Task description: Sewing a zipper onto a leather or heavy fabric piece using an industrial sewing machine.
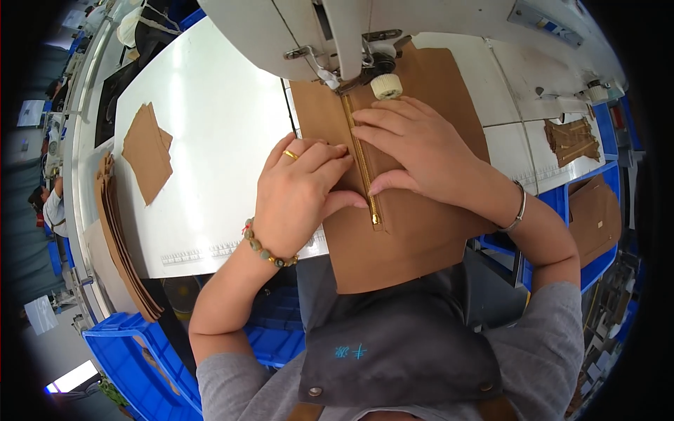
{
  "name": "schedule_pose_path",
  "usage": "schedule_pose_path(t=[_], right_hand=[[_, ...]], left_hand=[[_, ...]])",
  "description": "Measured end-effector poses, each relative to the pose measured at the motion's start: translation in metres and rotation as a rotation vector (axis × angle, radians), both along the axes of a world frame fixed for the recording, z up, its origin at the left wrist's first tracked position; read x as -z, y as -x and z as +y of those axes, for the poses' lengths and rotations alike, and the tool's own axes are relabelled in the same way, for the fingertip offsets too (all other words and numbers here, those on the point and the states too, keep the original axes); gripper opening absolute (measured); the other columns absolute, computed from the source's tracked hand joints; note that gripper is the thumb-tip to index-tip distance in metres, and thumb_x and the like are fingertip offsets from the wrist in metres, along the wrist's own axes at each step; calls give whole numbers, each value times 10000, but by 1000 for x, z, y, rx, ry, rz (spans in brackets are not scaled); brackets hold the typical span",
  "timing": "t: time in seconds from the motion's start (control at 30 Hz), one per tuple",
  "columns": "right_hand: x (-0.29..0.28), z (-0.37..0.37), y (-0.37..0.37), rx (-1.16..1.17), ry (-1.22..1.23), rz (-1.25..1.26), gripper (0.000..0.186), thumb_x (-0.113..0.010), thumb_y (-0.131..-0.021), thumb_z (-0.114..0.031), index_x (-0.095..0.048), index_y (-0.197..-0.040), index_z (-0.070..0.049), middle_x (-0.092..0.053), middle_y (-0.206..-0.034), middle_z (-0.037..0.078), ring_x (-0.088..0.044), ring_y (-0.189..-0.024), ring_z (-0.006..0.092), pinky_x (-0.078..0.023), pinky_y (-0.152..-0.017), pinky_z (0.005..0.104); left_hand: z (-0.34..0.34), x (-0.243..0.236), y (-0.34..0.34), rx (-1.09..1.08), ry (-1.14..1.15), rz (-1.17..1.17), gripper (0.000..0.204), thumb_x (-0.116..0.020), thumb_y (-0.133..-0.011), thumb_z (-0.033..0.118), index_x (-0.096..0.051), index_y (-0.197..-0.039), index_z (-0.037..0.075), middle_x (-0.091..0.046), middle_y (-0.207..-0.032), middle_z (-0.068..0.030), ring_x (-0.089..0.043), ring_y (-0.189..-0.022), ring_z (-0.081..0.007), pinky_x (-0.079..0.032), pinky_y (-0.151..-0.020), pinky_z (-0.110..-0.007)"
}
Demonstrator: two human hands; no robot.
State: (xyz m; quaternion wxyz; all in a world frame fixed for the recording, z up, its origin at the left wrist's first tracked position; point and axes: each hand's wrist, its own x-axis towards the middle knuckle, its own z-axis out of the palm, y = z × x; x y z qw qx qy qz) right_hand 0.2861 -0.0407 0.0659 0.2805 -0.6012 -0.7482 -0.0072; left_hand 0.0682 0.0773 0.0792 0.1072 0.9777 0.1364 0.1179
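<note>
A brown leather-like panel (411,224) lies under the sewing machine head (344,35), its near end hanging past the table edge over my lap. Down its middle runs a gold-toothed zipper (364,165), with the slider at the near end. My left hand (298,186) rests on the panel left of the zipper, fingers bent and thumb stretched to the zipper's edge. Spread flat to the right of the zipper lies my right hand (421,144), its fingertips beside the teeth just below the presser area. The needle tip is hard to make out.
Brown offcuts (149,151) lie on the white table (217,140) at left. A stack of brown panels (116,231) hangs over its left edge. Zipper pieces (572,142) sit at the right. Blue bins (140,365) stand low left and right (604,245).
</note>
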Motion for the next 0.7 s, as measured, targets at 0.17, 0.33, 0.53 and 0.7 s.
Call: schedule_pose_path(t=[0.17, 0.33, 0.53, 0.7], right_hand=[[0, 9, -2, -82, 114, -156, 735, -830, -732, -499, -678, -1285, -39, -667, -1295, 58, -558, -1306, 265, -418, -1140, 475], [2, 8, -6, -101, 95, -136, 757, -825, -736, -507, -678, -1305, -30, -665, -1305, 56, -548, -1324, 264, -402, -1161, 488], [3, 5, -7, -84, 92, -150, 748, -818, -730, -524, -693, -1297, -53, -612, -1377, 78, -519, -1349, 275, -400, -1159, 516], [3, 4, -8, -75, 109, -153, 734, -817, -725, -528, -701, -1297, -82, -586, -1408, 93, -518, -1346, 282, -409, -1150, 522]], left_hand=[[9, 6, -10, -86, 136, -100, 1015, -898, -579, 482, -582, -1416, 3, -602, -1453, -174, -565, -1349, -380, -474, -1124, -450], [8, 5, -14, -18, 143, -34, 1119, -900, -565, 506, -513, -1470, -26, -536, -1525, -195, -478, -1437, -416, -443, -1167, -465], [9, -3, -18, -2, 109, 13, 1055, -908, -572, 478, -560, -1419, -45, -574, -1495, -169, -512, -1407, -398, -452, -1158, -450], [9, -3, -19, -20, 119, 11, 1030, -910, -567, 472, -585, -1396, -46, -586, -1483, -158, -532, -1385, -378, -454, -1153, -443]])
